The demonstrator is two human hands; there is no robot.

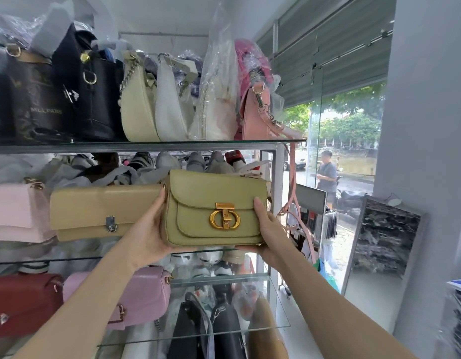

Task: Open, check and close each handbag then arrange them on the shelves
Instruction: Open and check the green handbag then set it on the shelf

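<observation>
Both hands, left hand [149, 235] and right hand [269, 233], grip the olive handbag [214, 208] by its ends (flap shut, gold clasp [225, 216] facing us) at the middle glass shelf [68, 259], beside a beige clutch [102, 211].

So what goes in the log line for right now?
step: shelving | olive handbag: flap closed | left hand: holding bag | right hand: holding bag | spot: middle glass shelf, beside tan clutch

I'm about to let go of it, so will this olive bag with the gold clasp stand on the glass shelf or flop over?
The olive bag probably stands: it keeps its boxy shape between the left hand and right hand. Its flat base looks stable, though the glass shelf may be slick.
</observation>
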